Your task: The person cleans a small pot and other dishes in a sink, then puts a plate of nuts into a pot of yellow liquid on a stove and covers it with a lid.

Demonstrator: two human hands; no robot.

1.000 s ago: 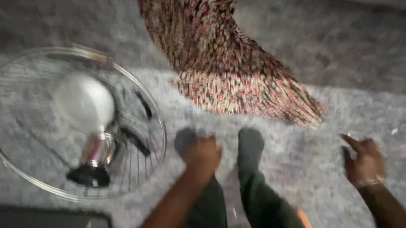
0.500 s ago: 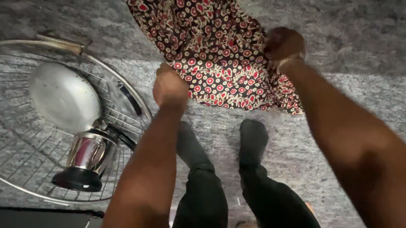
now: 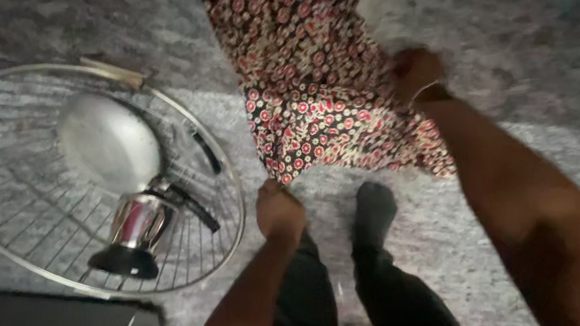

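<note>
on the grey carpet (image 3: pixel 538 36), both hands grip the patterned cloth (image 3: pixel 312 91).

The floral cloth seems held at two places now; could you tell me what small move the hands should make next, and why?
Probably lift both hands together. The left hand pinches the lower corner of the floral cloth and the right hand grips its far edge, yet the hem sags onto the grey carpet, close to the fan grille.

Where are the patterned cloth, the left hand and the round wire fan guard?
patterned cloth (image 3: pixel 312 91), head view, middle of the fabric.
left hand (image 3: pixel 279 211), head view, back of the hand at the cloth's lower edge.
wire fan guard (image 3: pixel 236 188), head view, its outer rim.
</note>
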